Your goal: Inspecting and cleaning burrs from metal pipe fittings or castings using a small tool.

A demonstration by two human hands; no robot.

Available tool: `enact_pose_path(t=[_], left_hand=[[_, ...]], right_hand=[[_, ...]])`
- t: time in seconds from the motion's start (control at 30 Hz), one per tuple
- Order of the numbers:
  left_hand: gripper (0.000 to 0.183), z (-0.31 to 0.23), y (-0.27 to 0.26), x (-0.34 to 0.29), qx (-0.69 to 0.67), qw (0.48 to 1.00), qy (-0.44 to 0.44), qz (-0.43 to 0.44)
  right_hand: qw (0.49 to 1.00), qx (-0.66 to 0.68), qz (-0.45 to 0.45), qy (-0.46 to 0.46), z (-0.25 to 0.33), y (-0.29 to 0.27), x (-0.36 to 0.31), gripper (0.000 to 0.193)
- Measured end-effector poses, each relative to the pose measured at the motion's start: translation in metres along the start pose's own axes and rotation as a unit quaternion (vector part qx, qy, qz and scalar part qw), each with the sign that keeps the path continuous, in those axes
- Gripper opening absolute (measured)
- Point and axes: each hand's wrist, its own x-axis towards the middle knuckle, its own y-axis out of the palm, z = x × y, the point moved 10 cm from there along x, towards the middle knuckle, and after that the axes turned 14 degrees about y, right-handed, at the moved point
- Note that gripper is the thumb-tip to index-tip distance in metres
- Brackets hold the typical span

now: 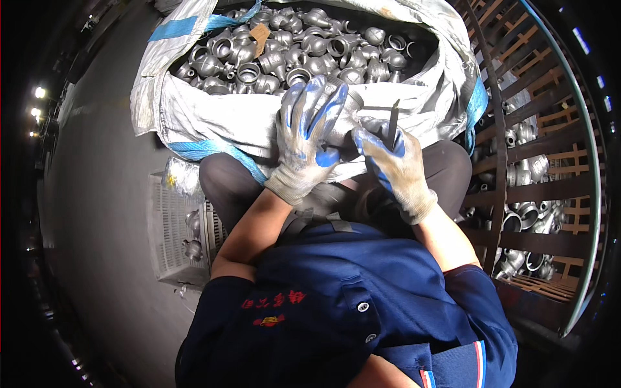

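Left hand [304, 137], in a whitish knit glove coated with blue, lies along the left side of a grey, rounded metal pipe casting [341, 133], its fingers straight and pointing away from the body, its thumb set apart; whether it actually grips the casting cannot be told. Right hand [393, 161], gloved alike, is curled closed around a slim, dark, flat-bladed tool [394, 121], whose long axis runs away from the body, leaning slightly right, with the narrow tip toward the bag. That casting sits between the two hands, above the near edge of a big white woven bulk bag [217, 119] with blue straps [213, 150]; its long axis seems to run roughly away from the person, a round rim at the far end, though the gloves cover much of it. Inside the bag lies a heap of similar grey metal castings [317, 45], pointing every way, with a brown piece of cardboard [260, 39] among them. Beside the left knee [220, 184] stands a pale grey slotted plastic crate [162, 220], more castings within. To the right, a slatted brown metal cage [550, 191] holds further castings [517, 174].
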Motion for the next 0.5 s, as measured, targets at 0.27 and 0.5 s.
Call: enact_pose_path(t=[0.27,0.5], left_hand=[[0.076,0.052,-0.005,-0.028,-0.302,0.929,-0.191,-0.092],[0.038,0.077,0.056,-0.077,-0.632,0.61,-0.435,-0.195]], right_hand=[[0.985,-0.072,0.136,-0.078,-0.022,-0.005,0.005,0.032],[0.962,0.18,0.111,0.171,-0.06,-0.011,0.02,0.016]])
